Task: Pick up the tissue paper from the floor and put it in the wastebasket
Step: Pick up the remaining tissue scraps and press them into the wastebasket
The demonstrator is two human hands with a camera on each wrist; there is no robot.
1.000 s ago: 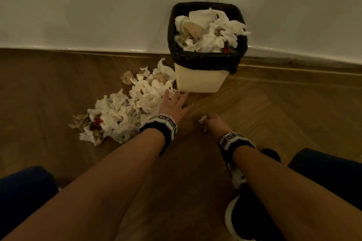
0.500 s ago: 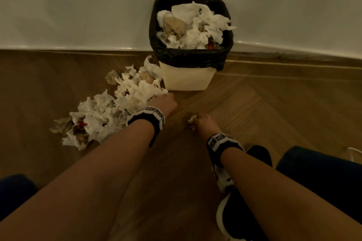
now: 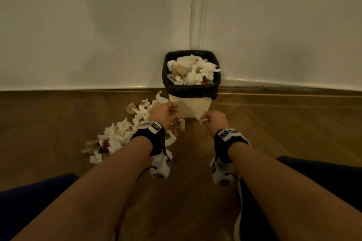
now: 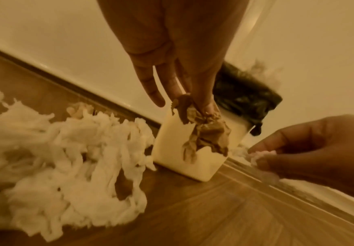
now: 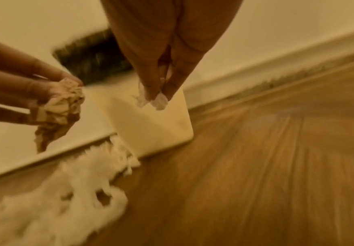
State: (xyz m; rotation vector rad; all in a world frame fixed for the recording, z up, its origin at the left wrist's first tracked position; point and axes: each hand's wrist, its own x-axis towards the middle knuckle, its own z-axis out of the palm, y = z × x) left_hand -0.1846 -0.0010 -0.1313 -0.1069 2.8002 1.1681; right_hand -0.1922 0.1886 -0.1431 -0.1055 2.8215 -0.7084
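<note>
A cream wastebasket point(image 3: 189, 106) with a black liner point(image 3: 191, 90) stands in the wall corner, heaped with crumpled tissue. A pile of white tissue paper point(image 3: 117, 135) lies on the wooden floor to its left. My left hand point(image 3: 166, 113) is raised above the floor in front of the basket and pinches a crumpled brown tissue point(image 4: 205, 131) that hangs from its fingertips point(image 4: 205, 103). My right hand point(image 3: 212, 119), just to the right, pinches a small white tissue scrap point(image 5: 155, 99) point(image 3: 200, 118) between thumb and fingers.
White walls meet behind the basket, with a skirting board point(image 3: 284, 92) along the floor. My knees in dark blue point(image 3: 29, 191) frame the bottom corners, and a dark shoe with a white sole point(image 3: 238, 211) is under my right arm. Bare wood floor point(image 3: 284, 133) lies to the right.
My left hand closed on the pile and lifted away holding a brown tissue. My right hand rose off the floor with its white scrap. The head view tilted up.
</note>
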